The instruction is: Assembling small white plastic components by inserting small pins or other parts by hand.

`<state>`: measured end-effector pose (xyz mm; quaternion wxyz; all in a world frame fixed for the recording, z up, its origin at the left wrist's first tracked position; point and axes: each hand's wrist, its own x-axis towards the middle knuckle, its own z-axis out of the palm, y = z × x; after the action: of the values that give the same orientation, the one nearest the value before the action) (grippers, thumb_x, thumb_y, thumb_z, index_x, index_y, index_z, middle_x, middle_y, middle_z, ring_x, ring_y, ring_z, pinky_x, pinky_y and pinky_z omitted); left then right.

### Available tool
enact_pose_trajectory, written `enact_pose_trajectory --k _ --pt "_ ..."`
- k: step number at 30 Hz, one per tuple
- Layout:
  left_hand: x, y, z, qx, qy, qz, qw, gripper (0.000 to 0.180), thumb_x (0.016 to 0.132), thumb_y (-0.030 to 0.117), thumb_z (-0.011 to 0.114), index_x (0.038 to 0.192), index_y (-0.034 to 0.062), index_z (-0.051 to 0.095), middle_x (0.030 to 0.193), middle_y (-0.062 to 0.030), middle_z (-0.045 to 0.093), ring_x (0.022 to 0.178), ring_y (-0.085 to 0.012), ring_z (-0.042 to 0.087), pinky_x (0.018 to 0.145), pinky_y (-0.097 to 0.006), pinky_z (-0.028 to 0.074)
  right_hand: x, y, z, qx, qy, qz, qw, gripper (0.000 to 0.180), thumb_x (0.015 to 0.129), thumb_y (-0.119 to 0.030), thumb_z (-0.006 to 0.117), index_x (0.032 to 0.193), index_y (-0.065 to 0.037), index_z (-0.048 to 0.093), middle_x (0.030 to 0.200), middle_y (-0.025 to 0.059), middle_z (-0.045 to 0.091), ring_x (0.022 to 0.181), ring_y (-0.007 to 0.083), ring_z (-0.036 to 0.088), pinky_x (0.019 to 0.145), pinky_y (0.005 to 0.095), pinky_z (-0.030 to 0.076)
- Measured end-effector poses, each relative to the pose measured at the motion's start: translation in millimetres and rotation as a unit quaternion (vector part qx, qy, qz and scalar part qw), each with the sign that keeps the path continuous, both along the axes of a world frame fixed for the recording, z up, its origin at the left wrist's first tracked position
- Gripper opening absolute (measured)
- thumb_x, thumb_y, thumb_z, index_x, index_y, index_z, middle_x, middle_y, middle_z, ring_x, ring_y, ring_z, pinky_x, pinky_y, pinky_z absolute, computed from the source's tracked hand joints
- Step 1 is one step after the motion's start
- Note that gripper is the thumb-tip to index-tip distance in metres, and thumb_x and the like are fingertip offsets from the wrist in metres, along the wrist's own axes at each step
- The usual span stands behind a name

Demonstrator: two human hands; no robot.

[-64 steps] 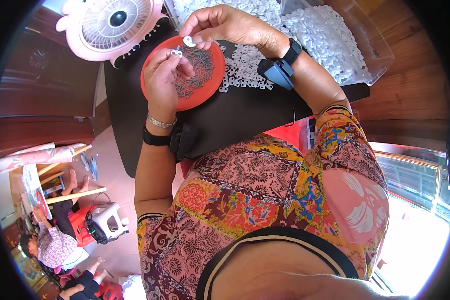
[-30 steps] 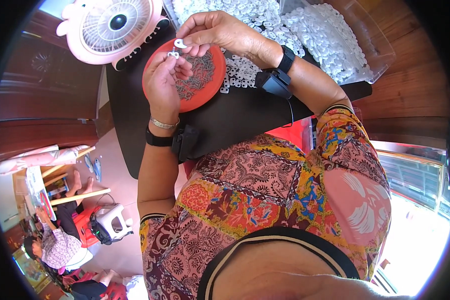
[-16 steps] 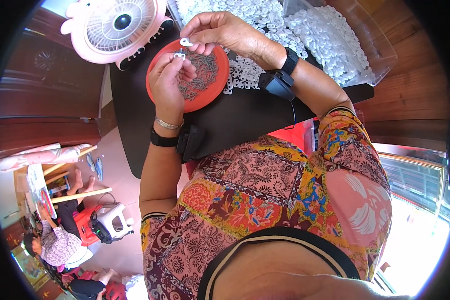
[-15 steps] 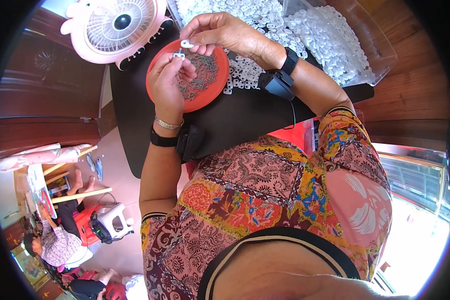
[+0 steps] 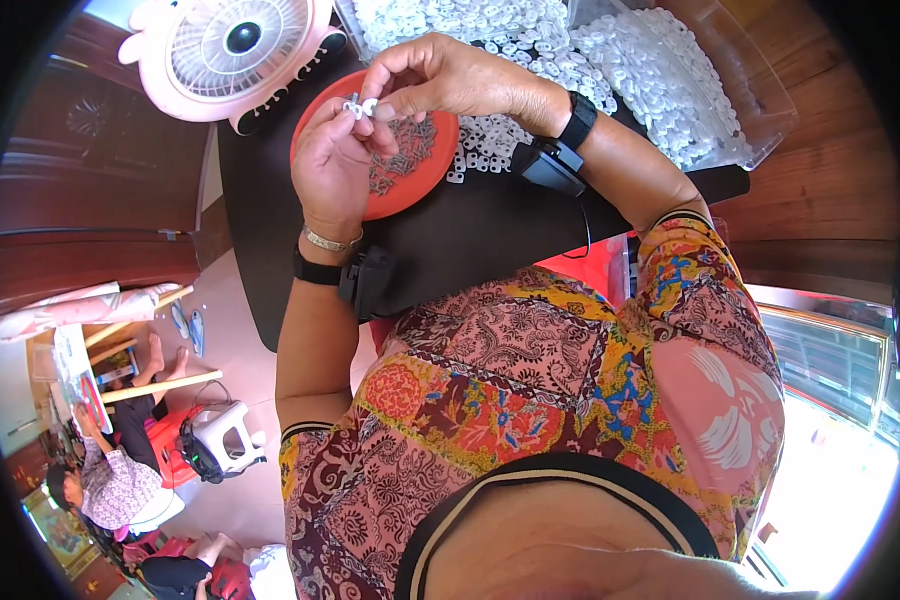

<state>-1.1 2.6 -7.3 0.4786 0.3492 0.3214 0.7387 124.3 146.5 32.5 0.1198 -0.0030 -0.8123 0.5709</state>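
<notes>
Both hands have crept toward the fan (image 5: pixel 232 45) side, left hand (image 5: pixel 332 165) and right hand (image 5: pixel 440 80) pinching one tiny white clip (image 5: pixel 358 105) over the red plate (image 5: pixel 415 190), which could slip and vanish among the loose bits.

A black table (image 5: pixel 470 240) carries everything here. On it lie a round red dish (image 5: pixel 410 185) of small dark metal parts, a loose heap of white plastic pieces (image 5: pixel 490 150) just beside it, and a clear tray (image 5: pixel 760 110) of more. A pink fan (image 5: pixel 235 50) stands at its far-left corner
</notes>
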Motion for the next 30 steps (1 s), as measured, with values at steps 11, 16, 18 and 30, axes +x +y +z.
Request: enact_pose_trajectory --k 11,16,18,30 --pt "8.3 -0.9 4.7 -0.079 0.171 0.118 0.975 0.02 0.09 0.015 0.049 0.077 0.0016 0.058 0.066 -0.0041 0.058 0.056 -0.0101 0.052 0.053 -0.022 0.039 -1.3 9.8 -4.3 -0.138 -0.052 -0.065 0.987 0.027 0.089 -0.026 0.063 0.101 -0.002 0.064 0.084 0.0015 0.067 0.074 0.0076 0.063 0.063 0.0202 0.05" --pt "8.7 0.0 4.1 -0.093 0.171 0.118 0.974 0.018 0.089 0.013 0.05 0.077 0.0022 0.058 0.065 -0.0027 0.056 0.054 -0.0092 0.051 0.051 -0.021 0.038 0.0 8.6 -2.4 -0.119 -0.063 -0.06 0.989 0.025 0.089 -0.026 0.063 0.1 -0.003 0.064 0.084 0.0017 0.066 0.074 0.0075 0.062 0.063 0.0195 0.05" --pt "9.4 0.1 4.4 -0.097 0.175 0.122 0.972 0.017 0.088 0.012 0.05 0.076 0.0023 0.058 0.064 -0.0022 0.056 0.054 -0.009 0.05 0.051 -0.021 0.038 0.8 8.5 -1.5 -0.111 -0.066 -0.057 0.99 0.025 0.089 -0.025 0.063 0.1 -0.003 0.065 0.084 0.0017 0.066 0.074 0.0075 0.062 0.063 0.0193 0.05" --pt "9.3 -1.0 6.9 -0.1 0.21 0.135 0.963 0.019 0.087 0.011 0.05 0.071 0.0032 0.056 0.062 -0.0014 0.054 0.052 -0.0077 0.048 0.05 -0.021 0.036 2.5 10.9 3.7 -0.045 -0.067 -0.071 0.994 0.024 0.088 -0.026 0.064 0.097 -0.004 0.066 0.081 -0.0004 0.065 0.073 0.0063 0.062 0.063 0.0188 0.05"
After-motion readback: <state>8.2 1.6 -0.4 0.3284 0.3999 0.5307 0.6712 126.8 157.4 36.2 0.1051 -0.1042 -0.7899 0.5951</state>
